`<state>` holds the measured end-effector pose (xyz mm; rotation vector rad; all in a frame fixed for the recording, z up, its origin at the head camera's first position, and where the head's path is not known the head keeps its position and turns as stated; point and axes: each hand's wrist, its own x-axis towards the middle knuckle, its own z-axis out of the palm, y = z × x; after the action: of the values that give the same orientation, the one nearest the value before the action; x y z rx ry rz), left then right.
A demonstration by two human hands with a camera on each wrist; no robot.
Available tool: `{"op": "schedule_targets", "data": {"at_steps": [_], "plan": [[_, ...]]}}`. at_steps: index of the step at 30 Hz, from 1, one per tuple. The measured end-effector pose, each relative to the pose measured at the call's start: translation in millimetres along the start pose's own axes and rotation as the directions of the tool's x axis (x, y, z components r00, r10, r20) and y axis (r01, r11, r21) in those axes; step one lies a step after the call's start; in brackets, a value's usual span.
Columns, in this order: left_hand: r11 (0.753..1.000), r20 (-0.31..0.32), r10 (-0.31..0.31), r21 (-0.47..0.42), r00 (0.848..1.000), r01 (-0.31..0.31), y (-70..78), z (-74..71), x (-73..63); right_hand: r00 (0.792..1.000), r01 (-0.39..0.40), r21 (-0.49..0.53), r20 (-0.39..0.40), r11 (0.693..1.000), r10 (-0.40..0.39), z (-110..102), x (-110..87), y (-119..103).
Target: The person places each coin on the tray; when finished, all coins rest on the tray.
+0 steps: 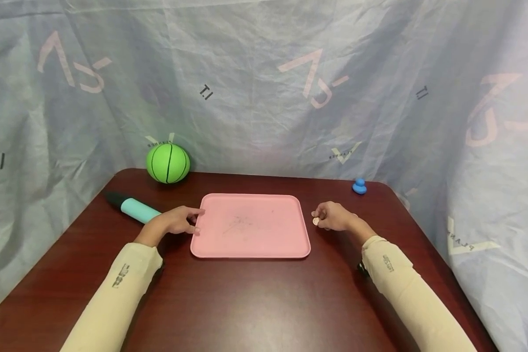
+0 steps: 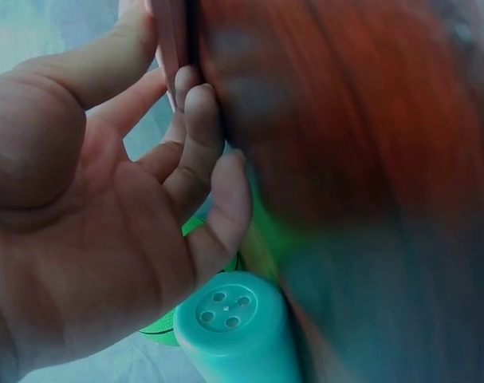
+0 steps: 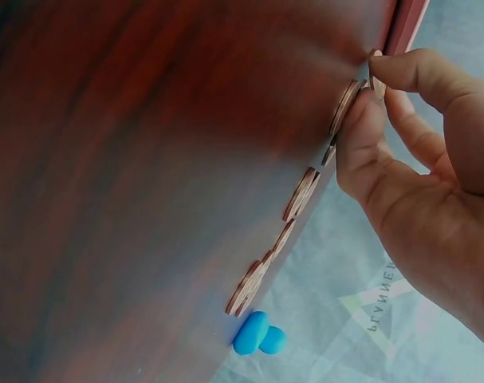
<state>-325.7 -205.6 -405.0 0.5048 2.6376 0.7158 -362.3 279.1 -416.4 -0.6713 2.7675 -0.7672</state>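
A shallow pink tray [image 1: 251, 225] lies on the dark wooden table. My left hand [image 1: 176, 221] rests at its left edge, thumb and forefinger over the rim; in the left wrist view, the other fingers [image 2: 200, 132] bend loosely beside the tray's side. Just off the tray's right edge, my right hand [image 1: 334, 216] pinches a small round coin-like disc [image 1: 316, 221] between its fingertips. The right wrist view shows that disc [image 3: 377, 76] edge-on. Several similar thin discs [image 3: 301, 194] lie on the table beside and beyond this hand; in the head view the hand mostly hides them.
A turquoise cylinder with a black end [image 1: 138, 209] lies left of the left hand. A green ball [image 1: 168, 163] sits at the back left corner, a small blue duck-shaped figure [image 1: 359, 187] at the back right. A printed grey cloth [image 1: 255, 122] hangs behind the table.
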Motion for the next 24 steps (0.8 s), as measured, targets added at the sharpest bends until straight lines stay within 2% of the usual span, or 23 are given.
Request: {"op": "schedule_targets", "data": {"at_steps": [5,10,17,24], "plan": [[1.000,0.004,-0.004,-0.005,1.000,0.004,-1.8,0.6,1.2,0.999,-0.032,0.075,0.015,0.997,0.031,-0.2,0.8,0.5],[1.000,0.002,0.001,-0.016,1.000,-0.001,-1.0,1.5,1.0,0.999,-0.046,0.086,0.029,0.995,0.044,-0.8,-0.4,2.1],[1.000,-0.004,0.014,-0.026,1.000,-0.014,-0.4,1.7,-0.4,0.999,-0.028,0.090,0.036,0.996,0.025,-2.7,0.0,5.2],[0.999,-0.002,-0.005,-0.032,1.000,0.005,-0.2,2.2,0.3,0.997,-0.037,0.129,0.064,0.991,0.029,-4.1,0.7,5.0]]}}
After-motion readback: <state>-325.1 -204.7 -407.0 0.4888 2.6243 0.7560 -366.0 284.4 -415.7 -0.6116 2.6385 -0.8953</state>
